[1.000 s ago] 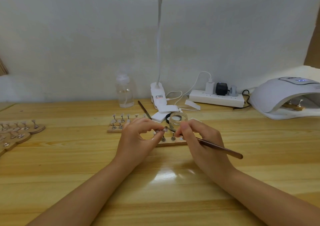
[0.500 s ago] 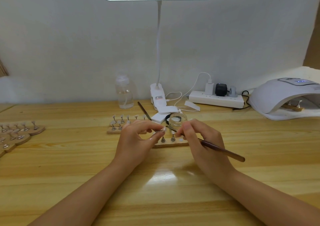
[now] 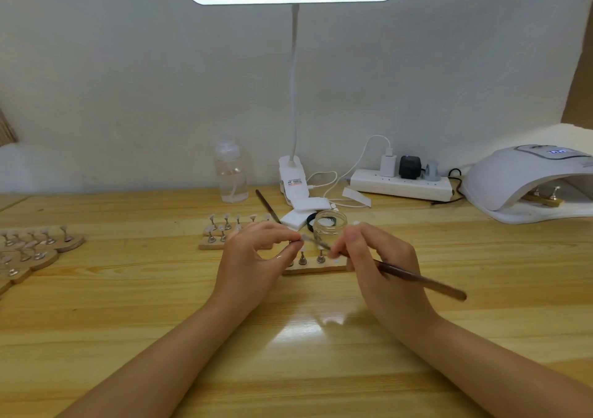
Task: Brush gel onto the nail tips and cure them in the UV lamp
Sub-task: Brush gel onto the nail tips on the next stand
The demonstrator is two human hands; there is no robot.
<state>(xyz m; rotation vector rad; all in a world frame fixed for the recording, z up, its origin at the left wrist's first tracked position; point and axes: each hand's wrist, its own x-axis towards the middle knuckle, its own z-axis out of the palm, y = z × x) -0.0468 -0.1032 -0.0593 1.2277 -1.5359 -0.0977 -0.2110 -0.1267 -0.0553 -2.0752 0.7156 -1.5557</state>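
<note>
Pinching a tiny nail tip w/ left hand above the wooden holder, right hand gripping brush & dabbing it; prob super light, slippery, so holding by edges.

A small clear glass jar stands just behind the short wooden nail-tip holder strip, with the domed white UV lamp far right.

brush dark brown | UV lamp white | table yellow wood-grain
</note>
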